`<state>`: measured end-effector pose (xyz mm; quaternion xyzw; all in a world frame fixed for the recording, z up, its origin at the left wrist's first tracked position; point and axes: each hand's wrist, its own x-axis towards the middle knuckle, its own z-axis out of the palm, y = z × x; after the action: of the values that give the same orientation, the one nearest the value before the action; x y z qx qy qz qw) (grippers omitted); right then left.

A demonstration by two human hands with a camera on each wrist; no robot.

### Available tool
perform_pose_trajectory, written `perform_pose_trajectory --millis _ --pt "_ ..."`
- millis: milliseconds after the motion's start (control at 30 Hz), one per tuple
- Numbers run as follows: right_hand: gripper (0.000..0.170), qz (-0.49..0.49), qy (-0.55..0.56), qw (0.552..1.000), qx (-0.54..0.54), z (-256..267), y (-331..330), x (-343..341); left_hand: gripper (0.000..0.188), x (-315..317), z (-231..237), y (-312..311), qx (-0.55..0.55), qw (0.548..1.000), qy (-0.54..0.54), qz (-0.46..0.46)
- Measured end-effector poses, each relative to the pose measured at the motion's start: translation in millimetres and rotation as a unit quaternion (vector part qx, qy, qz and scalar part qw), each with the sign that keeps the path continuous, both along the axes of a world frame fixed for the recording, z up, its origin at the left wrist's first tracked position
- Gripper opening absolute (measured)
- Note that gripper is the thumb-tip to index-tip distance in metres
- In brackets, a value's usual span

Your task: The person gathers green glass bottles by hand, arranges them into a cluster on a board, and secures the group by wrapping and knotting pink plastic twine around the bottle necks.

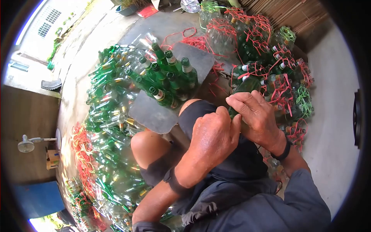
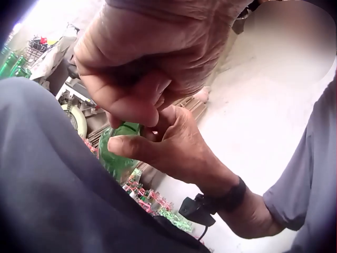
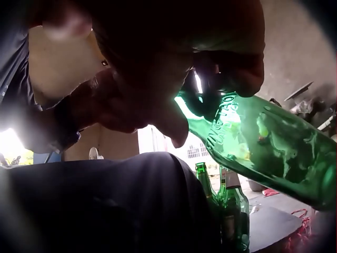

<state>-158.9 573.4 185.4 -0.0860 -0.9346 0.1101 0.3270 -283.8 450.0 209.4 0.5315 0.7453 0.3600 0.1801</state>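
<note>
My right hand (image 1: 255, 114) grips a green glass bottle (image 3: 274, 145) round its neck and shoulder, the thumb along one side. The bottle is tilted, its body pointing away from me and raised letters showing on the shoulder in the right wrist view. At the neck end my left hand (image 1: 214, 135) curls its fingers and thumb, close against the right hand; the bottle's mouth is hidden there. In the left wrist view the left thumb presses on the curled fingers. Several green bottles (image 1: 164, 75) stand upright on a grey board (image 1: 152, 116) beyond my knees.
A large heap of green and clear bottles (image 1: 112, 92) lies left. To the right and back are bottle bundles (image 1: 251, 38) tied with red and green strips. Loose red strips (image 1: 81, 149) lie at the far left. A wall (image 1: 332, 96) rises at right; a white fan (image 1: 27, 144) stands left.
</note>
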Motion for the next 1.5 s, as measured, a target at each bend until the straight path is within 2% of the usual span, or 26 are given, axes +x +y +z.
perform_pose_trajectory --millis 100,200,267,333,367,533,600,800,867,933,1000,1067,1133,1167,1300,1367,1500 --pt "0.043 0.000 -0.030 0.999 -0.031 -14 3 11 0.036 8 -8 4 -0.010 1.000 0.011 -0.020" --pt "0.042 0.009 -0.017 0.999 -0.049 -32 3 22 0.033 8 -14 5 -0.028 0.998 0.003 -0.056" --pt "0.042 0.016 0.010 0.995 -0.099 -42 6 27 0.031 4 -16 3 -0.038 0.996 -0.003 -0.086" --pt "0.041 0.001 0.002 0.990 -0.140 -54 10 32 0.027 -2 -11 -1 0.022 0.990 -0.128 -0.055" --pt "0.040 -0.013 0.000 0.984 -0.177 -61 12 35 0.025 -7 -2 -7 0.006 0.983 -0.179 -0.039" --pt "0.040 -0.047 -0.003 0.965 -0.257 -105 23 40 0.018 -45 12 -38 0.001 0.962 -0.250 0.105" --pt "0.038 -0.066 -0.007 0.959 -0.274 -121 29 36 0.018 -60 10 -46 -0.007 0.956 -0.234 0.178" --pt "0.036 -0.091 -0.025 0.955 -0.282 -162 50 11 0.018 -115 -27 -65 0.089 0.948 -0.241 0.190" --pt "0.036 -0.107 -0.034 0.953 -0.283 -172 56 0 0.020 -128 -33 -69 0.120 0.904 -0.341 0.230" --pt "0.036 -0.114 -0.030 0.948 -0.294 -186 61 -12 0.022 -143 -41 -73 0.114 0.896 -0.353 0.243" --pt "0.037 -0.147 -0.047 0.929 -0.336 -206 70 -25 0.022 -156 -44 -75 0.151 0.848 -0.431 0.270" --pt "0.038 -0.165 -0.055 0.920 -0.352 -220 76 -36 0.022 -164 -44 -77 0.142 0.843 -0.434 0.284" --pt "0.038 -0.189 -0.060 0.898 -0.394 -230 80 -48 0.017 -170 -38 -73 0.166 0.813 -0.491 0.266" --pt "0.037 -0.183 -0.047 0.909 -0.373 -241 84 -54 0.017 -171 -37 -69 0.168 0.810 -0.485 0.282" --pt "0.036 -0.195 -0.069 0.903 -0.376 -258 91 -73 0.016 -176 -40 -59 0.179 0.807 -0.488 0.282" --pt "0.035 -0.201 -0.048 0.913 -0.351 -271 94 -79 0.017 -180 -49 -57 0.183 0.804 -0.464 0.322" --pt "0.035 -0.199 -0.047 0.918 -0.339 -289 100 -84 0.019 -188 -49 -62 0.194 0.792 -0.480 0.325"
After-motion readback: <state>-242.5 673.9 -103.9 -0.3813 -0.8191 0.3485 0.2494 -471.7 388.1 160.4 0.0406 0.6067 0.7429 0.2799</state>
